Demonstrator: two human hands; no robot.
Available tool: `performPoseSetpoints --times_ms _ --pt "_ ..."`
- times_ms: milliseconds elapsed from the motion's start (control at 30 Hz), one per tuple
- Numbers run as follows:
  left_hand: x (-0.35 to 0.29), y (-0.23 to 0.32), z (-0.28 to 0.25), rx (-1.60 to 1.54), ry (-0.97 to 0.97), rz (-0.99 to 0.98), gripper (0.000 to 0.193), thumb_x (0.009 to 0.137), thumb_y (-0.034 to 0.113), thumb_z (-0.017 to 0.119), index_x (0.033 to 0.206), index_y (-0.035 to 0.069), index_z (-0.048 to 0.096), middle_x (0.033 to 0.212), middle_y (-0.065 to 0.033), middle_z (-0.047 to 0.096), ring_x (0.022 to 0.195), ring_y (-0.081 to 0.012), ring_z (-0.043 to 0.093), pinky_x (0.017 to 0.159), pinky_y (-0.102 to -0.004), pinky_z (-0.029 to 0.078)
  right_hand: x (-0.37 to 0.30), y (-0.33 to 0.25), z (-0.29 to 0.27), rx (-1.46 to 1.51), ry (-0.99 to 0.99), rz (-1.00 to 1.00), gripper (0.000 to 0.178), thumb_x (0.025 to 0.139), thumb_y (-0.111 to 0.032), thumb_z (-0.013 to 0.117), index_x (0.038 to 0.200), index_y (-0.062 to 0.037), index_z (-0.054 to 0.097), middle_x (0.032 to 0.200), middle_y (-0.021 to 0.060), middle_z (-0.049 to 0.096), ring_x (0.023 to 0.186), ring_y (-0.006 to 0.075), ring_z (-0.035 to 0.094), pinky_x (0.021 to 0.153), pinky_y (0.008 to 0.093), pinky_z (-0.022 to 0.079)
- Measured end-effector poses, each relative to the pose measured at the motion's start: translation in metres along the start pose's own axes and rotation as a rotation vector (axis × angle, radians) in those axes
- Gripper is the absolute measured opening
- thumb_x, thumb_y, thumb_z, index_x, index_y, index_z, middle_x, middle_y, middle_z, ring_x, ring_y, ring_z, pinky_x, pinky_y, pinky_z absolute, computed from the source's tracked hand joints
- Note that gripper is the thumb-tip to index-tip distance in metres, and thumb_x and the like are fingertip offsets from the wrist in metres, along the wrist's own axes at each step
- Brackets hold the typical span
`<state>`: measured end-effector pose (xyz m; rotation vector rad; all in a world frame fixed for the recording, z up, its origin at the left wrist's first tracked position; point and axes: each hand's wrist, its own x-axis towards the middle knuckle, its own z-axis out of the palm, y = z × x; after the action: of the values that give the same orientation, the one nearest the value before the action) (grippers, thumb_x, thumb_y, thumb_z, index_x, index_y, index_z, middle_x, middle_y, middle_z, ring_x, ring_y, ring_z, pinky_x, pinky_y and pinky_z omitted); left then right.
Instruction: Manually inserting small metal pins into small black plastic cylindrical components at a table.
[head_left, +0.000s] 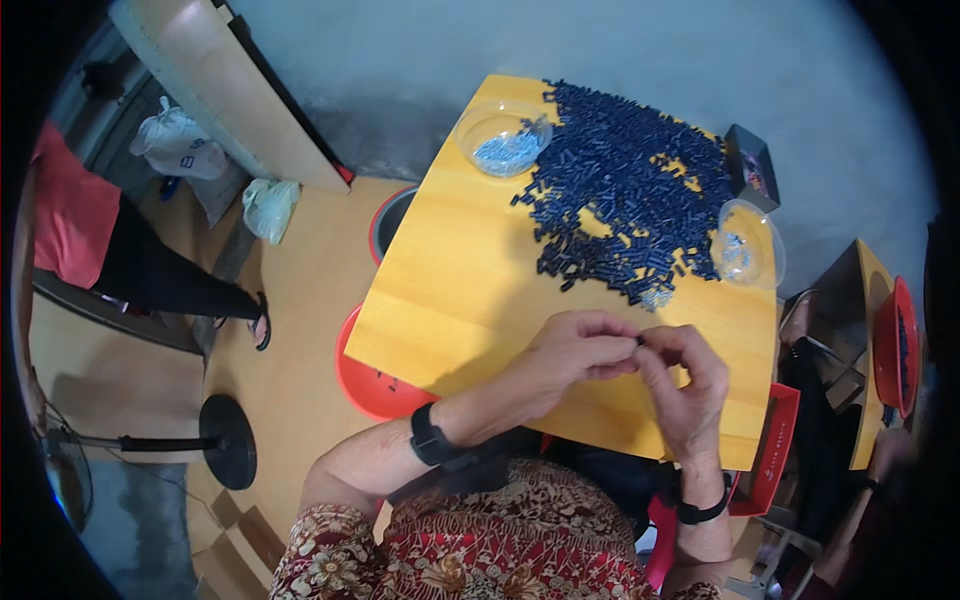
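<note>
Above the near part of the yellow table [450, 310], my two hands meet fingertip to fingertip. Between them sits a small black piece [640, 341], mostly hidden by the fingers. My left hand [572, 352] pinches it from one side, and my right hand [688, 385] pinches from the other with thumb and forefinger. Just beyond the hands lies a wide pile of short black cylindrical pieces [630, 170]. A few small silvery bits [655, 298] lie at the pile's near edge.
A clear bowl with small light-blue parts [470, 120] stands far left, another clear bowl [768, 255] right, beside a black box [740, 150]. Red tubs [350, 375] sit below the table's left edge, a red crate [780, 440] at its right. People are on both sides.
</note>
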<state>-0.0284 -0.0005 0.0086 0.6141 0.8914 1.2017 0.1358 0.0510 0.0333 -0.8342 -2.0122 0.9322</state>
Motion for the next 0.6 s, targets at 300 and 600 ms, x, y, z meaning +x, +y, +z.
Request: performPoseSetpoints --times_ms 300,600 --pt "-0.008 -0.008 0.0 -0.158 0.009 -0.097 0.021 0.091 0.013 0.062 0.109 0.005 0.063 0.109 -0.0032 0.063 0.103 -0.0119 0.058 0.095 -0.0287 0.045 -0.001 0.001 -0.003 -0.26 0.016 -0.382 0.029 0.066 0.005 0.075 0.093 -0.0006 0.066 0.083 0.0111 0.065 0.073 0.0255 0.063 0.064 0.0333 0.051" --pt "-0.01 -0.013 -0.008 0.027 0.008 -0.023 0.021 0.09 0.011 0.065 0.109 0.003 0.065 0.104 -0.0043 0.065 0.098 -0.0117 0.06 0.089 -0.0268 0.047 -0.002 0.003 0.001 -0.218 -0.023 -0.349 0.028 0.066 0.005 0.075 0.092 -0.0025 0.066 0.081 0.0093 0.065 0.072 0.0249 0.063 0.062 0.0341 0.05"
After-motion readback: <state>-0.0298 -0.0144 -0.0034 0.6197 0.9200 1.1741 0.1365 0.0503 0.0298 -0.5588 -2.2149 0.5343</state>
